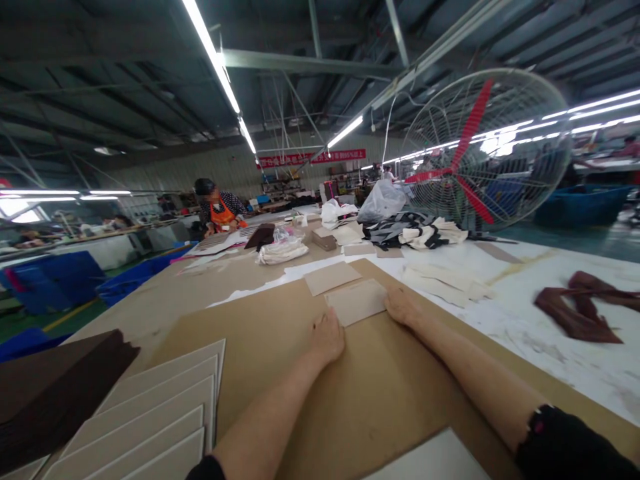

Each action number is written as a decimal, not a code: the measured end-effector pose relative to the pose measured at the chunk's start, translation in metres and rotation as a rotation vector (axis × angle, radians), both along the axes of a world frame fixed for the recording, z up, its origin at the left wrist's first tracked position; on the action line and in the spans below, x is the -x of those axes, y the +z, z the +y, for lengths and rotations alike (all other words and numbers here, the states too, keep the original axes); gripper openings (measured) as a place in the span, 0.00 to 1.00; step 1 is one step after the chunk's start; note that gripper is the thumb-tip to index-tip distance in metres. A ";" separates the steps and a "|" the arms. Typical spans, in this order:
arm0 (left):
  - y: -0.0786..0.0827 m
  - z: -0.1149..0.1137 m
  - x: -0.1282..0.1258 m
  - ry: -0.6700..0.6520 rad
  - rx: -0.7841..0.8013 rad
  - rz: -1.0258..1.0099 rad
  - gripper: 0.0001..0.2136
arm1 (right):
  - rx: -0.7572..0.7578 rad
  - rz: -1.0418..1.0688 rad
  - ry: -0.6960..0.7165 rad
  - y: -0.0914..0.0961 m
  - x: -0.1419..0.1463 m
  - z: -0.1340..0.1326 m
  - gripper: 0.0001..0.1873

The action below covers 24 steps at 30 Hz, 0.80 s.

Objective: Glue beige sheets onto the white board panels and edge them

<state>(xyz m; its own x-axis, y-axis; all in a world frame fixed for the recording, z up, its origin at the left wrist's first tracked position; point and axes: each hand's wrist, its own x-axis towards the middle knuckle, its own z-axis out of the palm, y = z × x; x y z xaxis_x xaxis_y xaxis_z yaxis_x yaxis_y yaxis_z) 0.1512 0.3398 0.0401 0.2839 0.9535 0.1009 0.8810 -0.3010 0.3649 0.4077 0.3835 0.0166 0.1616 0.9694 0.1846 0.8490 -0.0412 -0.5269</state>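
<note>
A flat beige rectangular panel point(357, 304) lies on the brown board point(280, 340) covering the near part of the table. My left hand point(329, 335) grips its near left corner, fingers curled at the edge. At the right end, my right hand point(401, 307) holds the panel's edge with the fingers closed. Just beyond it rests a second beige panel point(330, 277), close against the first. Nearer to me, a pale panel point(433, 460) shows at the bottom edge, partly cut off.
At left sit overlapping beige panels point(165, 407) and a dark brown stack point(65, 387). Fabric scraps point(415, 230) and plastic bags point(383, 201) lie farther back. A large fan point(485, 147) stands at right, near brown strips point(575, 307). Across the table is a person in an orange apron point(221, 215).
</note>
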 end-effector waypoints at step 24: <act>0.063 -0.147 0.005 0.046 -0.343 -0.511 0.49 | -0.757 0.593 0.106 0.101 0.135 -0.183 0.38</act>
